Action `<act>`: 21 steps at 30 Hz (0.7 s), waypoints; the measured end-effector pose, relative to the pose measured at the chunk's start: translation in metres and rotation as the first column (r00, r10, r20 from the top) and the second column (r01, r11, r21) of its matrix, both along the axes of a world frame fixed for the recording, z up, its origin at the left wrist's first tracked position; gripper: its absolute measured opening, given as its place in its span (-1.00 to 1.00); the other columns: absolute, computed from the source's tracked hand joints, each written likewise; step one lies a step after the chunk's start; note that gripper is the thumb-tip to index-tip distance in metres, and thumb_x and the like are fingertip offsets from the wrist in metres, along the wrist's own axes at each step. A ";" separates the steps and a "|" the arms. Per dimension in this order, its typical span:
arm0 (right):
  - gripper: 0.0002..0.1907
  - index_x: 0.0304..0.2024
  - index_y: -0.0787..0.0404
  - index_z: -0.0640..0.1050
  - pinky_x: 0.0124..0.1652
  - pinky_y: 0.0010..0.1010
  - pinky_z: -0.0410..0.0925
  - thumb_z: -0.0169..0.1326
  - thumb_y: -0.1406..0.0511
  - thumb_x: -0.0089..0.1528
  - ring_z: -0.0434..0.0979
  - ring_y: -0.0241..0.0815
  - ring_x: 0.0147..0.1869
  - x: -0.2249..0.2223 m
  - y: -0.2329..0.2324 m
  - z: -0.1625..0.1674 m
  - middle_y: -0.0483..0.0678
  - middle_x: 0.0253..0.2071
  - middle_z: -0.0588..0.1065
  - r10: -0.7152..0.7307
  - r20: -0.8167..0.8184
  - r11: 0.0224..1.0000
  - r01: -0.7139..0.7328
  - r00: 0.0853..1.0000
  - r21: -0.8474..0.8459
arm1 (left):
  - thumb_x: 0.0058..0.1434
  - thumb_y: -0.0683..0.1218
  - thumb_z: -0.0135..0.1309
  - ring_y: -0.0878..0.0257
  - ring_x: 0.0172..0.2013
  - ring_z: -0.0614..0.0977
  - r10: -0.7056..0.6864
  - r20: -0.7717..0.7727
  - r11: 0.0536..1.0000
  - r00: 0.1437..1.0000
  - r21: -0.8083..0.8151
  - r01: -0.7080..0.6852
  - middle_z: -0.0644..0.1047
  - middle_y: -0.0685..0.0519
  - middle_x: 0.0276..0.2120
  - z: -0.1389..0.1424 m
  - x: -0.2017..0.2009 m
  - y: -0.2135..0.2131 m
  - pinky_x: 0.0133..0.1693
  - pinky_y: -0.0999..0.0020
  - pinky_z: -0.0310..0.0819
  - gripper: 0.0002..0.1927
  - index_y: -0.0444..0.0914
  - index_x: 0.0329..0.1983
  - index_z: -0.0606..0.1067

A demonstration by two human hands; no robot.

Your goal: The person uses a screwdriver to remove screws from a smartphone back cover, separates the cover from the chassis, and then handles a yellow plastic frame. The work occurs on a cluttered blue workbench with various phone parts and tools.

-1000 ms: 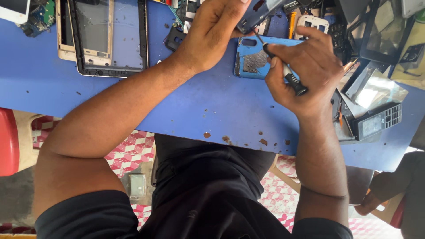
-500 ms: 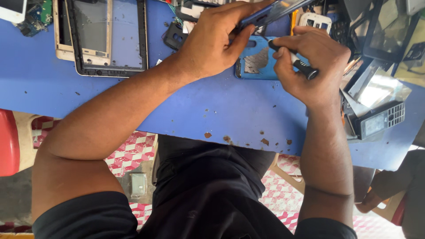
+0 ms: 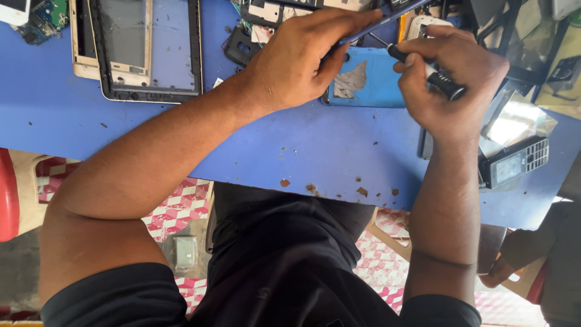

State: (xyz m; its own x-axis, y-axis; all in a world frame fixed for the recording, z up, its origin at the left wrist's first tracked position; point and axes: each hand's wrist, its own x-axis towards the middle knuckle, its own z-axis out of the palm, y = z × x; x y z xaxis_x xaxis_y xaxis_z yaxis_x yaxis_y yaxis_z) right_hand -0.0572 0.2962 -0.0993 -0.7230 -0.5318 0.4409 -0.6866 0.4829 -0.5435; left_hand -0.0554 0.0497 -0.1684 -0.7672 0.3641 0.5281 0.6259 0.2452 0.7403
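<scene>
My left hand grips a thin dark blue phone piece and holds it tilted above the blue table. In my right hand is a small screwdriver with a black handle; its tip points at the dark piece near my left fingers. Under both hands a light blue phone back cover lies flat, with a grey scraped patch on it.
A black phone frame and a gold frame lie at the upper left, near a green circuit board. A keypad phone and a shiny glass panel lie at the right. Another person's arm shows at the lower right.
My left hand closed on the dark blue piece and lifted it. My right hand brought the screwdriver up from the blue cover toward that piece.
</scene>
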 end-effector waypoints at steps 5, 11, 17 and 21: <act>-0.86 -0.14 0.40 0.63 0.24 -0.26 0.45 0.07 0.55 0.31 0.70 -0.13 -0.18 0.003 0.000 0.000 0.02 -0.29 0.62 -0.016 -0.003 1.000 0.016 1.000 0.026 | 0.42 -0.36 0.04 0.07 0.01 0.70 0.029 -0.045 0.999 0.999 -0.018 -0.030 0.59 -0.06 0.04 0.002 0.000 0.000 0.02 0.27 0.66 -0.54 -0.25 0.36 0.39; -0.81 -0.09 0.41 0.62 0.30 -0.29 0.46 0.01 0.59 0.35 0.71 -0.18 -0.11 -0.002 0.010 0.002 0.01 -0.26 0.63 -0.058 -0.044 0.998 0.059 0.997 0.029 | 0.43 -0.35 0.07 0.13 -0.18 0.71 0.017 0.059 1.000 0.998 -0.026 -0.015 0.60 -0.09 0.01 0.004 0.000 0.000 -0.18 0.29 0.62 -0.55 -0.27 0.36 0.41; -0.79 -0.06 0.43 0.62 0.28 -0.32 0.45 -0.01 0.58 0.32 0.71 -0.16 -0.11 -0.004 0.013 -0.004 0.03 -0.24 0.62 -0.001 -0.012 1.000 0.001 1.000 0.001 | 0.44 -0.36 0.05 0.14 -0.08 0.71 0.042 -0.063 0.999 0.997 -0.016 -0.043 0.60 -0.06 -0.03 0.000 -0.001 0.000 -0.09 0.32 0.64 -0.58 -0.27 0.33 0.39; -0.77 -0.05 0.45 0.62 0.28 -0.30 0.44 -0.02 0.58 0.32 0.70 -0.15 -0.13 -0.002 0.014 -0.004 0.03 -0.26 0.61 -0.068 0.016 0.997 0.069 0.998 -0.030 | 0.45 -0.34 0.05 0.20 -0.19 0.71 0.029 0.015 0.999 0.999 -0.020 -0.029 0.62 -0.07 -0.03 -0.002 -0.001 0.000 -0.19 0.35 0.63 -0.58 -0.27 0.35 0.41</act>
